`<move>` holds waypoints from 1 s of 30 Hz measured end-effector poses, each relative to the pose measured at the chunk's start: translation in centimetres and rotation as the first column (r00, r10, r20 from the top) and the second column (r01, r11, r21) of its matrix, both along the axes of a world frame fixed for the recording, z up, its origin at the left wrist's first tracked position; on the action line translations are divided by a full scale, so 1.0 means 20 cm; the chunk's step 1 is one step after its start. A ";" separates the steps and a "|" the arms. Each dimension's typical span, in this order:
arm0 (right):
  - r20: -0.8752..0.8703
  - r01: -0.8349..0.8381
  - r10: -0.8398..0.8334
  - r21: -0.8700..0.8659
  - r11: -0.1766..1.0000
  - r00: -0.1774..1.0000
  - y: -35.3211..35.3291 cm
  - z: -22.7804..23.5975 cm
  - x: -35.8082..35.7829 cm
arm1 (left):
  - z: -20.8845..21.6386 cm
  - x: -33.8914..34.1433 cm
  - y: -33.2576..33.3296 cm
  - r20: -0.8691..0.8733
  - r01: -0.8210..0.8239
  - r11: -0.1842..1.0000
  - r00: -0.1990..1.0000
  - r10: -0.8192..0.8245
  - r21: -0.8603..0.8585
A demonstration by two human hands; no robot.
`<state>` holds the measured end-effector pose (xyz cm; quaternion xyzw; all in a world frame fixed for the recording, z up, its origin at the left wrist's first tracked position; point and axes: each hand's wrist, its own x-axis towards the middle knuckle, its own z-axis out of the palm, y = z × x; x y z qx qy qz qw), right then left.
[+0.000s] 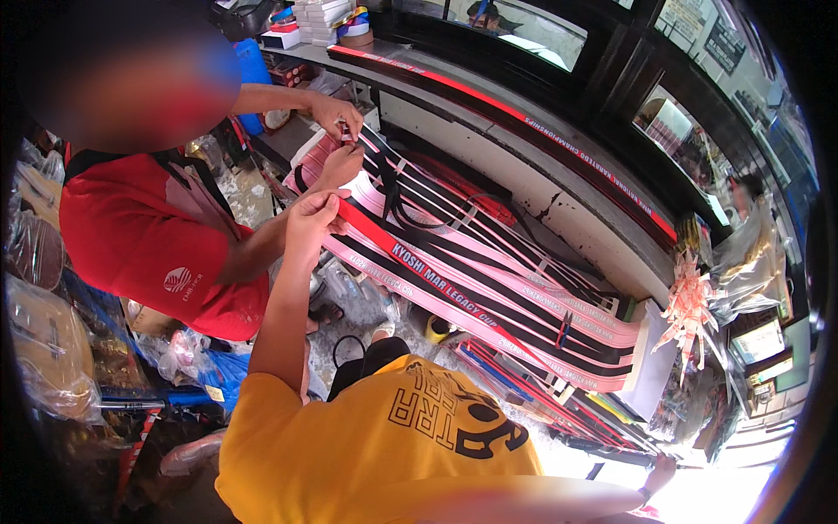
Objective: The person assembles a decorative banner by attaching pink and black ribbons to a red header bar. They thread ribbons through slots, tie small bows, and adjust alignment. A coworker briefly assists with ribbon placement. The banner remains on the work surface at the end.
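Observation:
My left hand (316,220) pinches the end of a red ribbon (371,229) with pale lettering, which runs down to the right above other ribbons. Under it, pink-and-black printed ribbons (428,278) lie lengthwise on a long table in several strips. At the lower right, my right hand (661,474) is reached out far along the table, its fingers curled in bright glare; what they hold is hard to see. A co-worker in a red shirt stands at the left, with both hands (342,162) gathered at the ribbons' far left ends, beside black strands (393,192).
A long red-and-black ribbon (524,118) lies along the ledge under the windows. A bunch of pink ribbon (690,301) hangs at the right. Red and blue strips (541,393) lie below the table's near edge. Plastic-wrapped items (48,349) crowd the left; white boxes (321,19) stand behind.

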<state>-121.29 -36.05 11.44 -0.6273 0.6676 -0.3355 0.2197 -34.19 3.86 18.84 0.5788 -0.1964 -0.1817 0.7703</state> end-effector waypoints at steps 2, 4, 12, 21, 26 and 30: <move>-0.005 -0.001 0.001 -0.015 1.000 1.000 -0.01 0.00 -0.03 | 0.00 0.01 0.00 0.029 -0.021 0.999 0.999 0.020 0.042; -0.012 0.004 -0.004 -0.033 0.999 1.000 -0.01 -0.01 -0.04 | -0.01 0.02 -0.01 0.049 -0.050 0.996 0.998 0.046 0.073; -0.020 0.024 -0.027 -0.115 0.993 0.999 -0.05 -0.03 0.00 | -0.01 0.10 0.00 0.100 -0.173 0.984 0.980 0.169 0.032; -0.063 0.031 -0.054 -0.322 0.946 0.997 -0.12 -0.14 -0.10 | -0.02 0.14 0.02 0.164 -0.259 0.964 0.955 0.246 0.062; -0.203 0.028 -0.121 -0.411 0.911 0.972 -0.10 -0.12 -0.08 | -0.02 0.16 0.00 0.226 -0.342 0.938 0.919 0.322 0.055; 0.072 0.183 -0.168 -0.314 0.932 0.983 -0.09 -0.05 0.01 | -0.01 0.16 0.01 0.291 -0.405 0.912 0.881 0.372 0.060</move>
